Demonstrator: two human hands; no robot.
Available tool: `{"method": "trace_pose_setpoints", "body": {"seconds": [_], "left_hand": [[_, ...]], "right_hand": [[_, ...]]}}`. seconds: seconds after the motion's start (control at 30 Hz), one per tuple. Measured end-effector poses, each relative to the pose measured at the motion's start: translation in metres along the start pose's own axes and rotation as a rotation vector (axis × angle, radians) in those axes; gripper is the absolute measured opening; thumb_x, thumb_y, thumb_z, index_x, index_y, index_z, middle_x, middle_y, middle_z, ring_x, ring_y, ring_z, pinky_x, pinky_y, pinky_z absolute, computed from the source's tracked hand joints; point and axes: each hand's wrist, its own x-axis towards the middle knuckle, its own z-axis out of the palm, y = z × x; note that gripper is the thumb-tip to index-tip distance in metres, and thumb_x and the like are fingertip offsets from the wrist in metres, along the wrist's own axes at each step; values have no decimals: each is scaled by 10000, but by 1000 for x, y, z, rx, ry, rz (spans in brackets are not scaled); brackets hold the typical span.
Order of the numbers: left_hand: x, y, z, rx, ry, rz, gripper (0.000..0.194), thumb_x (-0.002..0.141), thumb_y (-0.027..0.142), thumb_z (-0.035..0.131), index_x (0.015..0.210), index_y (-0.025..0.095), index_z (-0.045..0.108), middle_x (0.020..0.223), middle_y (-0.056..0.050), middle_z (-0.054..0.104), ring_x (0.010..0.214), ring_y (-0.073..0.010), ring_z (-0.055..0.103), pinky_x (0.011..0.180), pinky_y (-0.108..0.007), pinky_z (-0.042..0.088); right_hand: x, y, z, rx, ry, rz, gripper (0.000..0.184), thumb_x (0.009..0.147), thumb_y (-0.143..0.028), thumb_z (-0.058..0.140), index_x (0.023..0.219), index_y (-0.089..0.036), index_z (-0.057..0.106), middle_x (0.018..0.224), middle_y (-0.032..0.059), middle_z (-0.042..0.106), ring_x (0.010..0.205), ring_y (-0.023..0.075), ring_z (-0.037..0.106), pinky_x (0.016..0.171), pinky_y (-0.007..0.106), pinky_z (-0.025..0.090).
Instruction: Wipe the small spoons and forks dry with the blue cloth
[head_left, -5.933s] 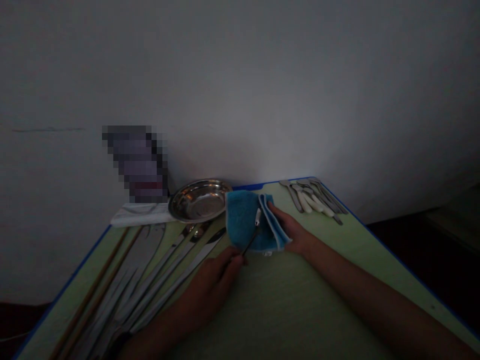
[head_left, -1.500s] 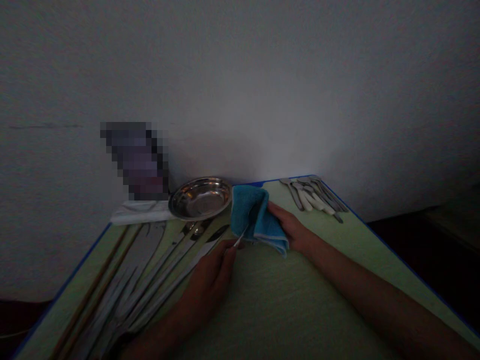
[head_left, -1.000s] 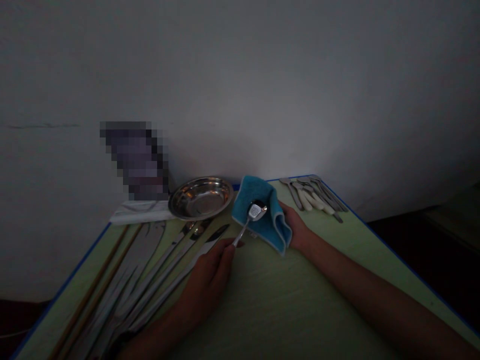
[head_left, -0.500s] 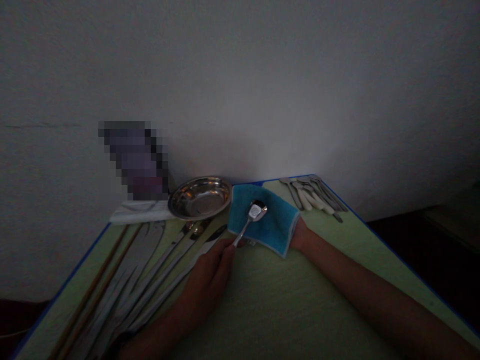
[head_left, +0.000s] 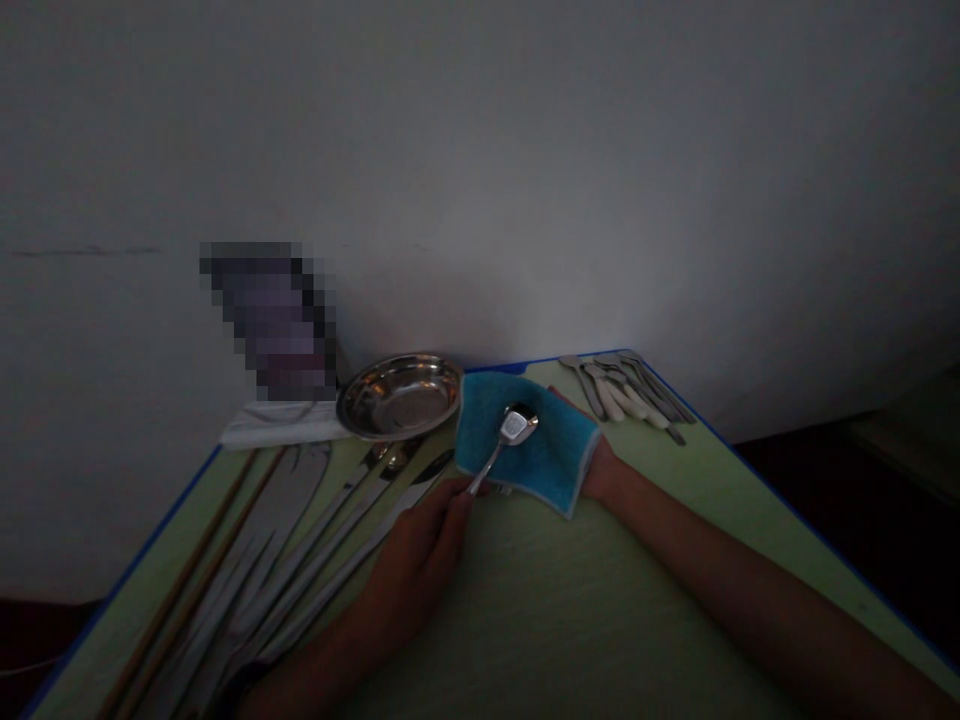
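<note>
My left hand (head_left: 424, 545) pinches the handle of a small metal spoon (head_left: 508, 435). The spoon's bowl lies face up on a blue cloth (head_left: 551, 458). That cloth is spread over my right hand (head_left: 600, 475), which is under it with the palm up; the fingers are hidden by the cloth. Both hands are near the far middle of the green table (head_left: 585, 610).
A round steel dish (head_left: 400, 395) stands at the back beside a white folded cloth (head_left: 281, 425). Several long utensils and chopsticks (head_left: 285, 560) lie in a row at the left. Several small spoons (head_left: 626, 395) lie at the back right corner. A wall is behind.
The blue cloth was folded around the spoon; it has opened flat over my right hand, and the spoon's bowl now lies uncovered on it. My left hand has kept its hold.
</note>
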Motion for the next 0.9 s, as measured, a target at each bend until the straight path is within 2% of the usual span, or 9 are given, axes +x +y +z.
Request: {"method": "trace_pose_setpoints", "body": {"seconds": [0.17,0.27,0.4,0.6,0.9], "left_hand": [[-1,1,-1,3,10,-5,360,902,334,296,1116,173,538,553,30,497,553,-171,519,524,-232,391],[-2,2,-1,0,17,-7,361,899,335,302,1106,170,547,565,23,522,579,-177,539,526,-235,399],[-2,2,-1,0,17,-9,364,897,335,305,1108,166,549,555,21,533,589,-182,552,530,-235,405],[-1,1,-1,-15,2,7,351,902,326,304,1110,179,546,590,17,553,553,-169,532,542,-238,413],[-1,3,-1,-21,-2,9,339,898,331,307,1076,187,557,582,15,551,661,-198,577,634,-273,439]], "right_hand": [[-1,0,0,18,12,-71,444,861,-407,276,1152,-146,488,1109,68,600,1033,208,545,955,423,350],[-1,0,0,17,54,-95,418,858,-351,265,1128,-139,504,1050,65,628,1023,211,552,949,429,357],[-1,1,-1,-22,122,-92,406,822,-350,293,1079,-150,536,962,67,655,977,224,574,924,453,374],[1,3,-7,-47,66,-69,409,792,-395,354,1099,-182,520,1061,59,616,1012,224,552,944,444,358],[2,2,-9,-28,69,-46,422,801,-409,340,1096,-157,506,1073,62,606,1019,232,540,944,463,339]]}}
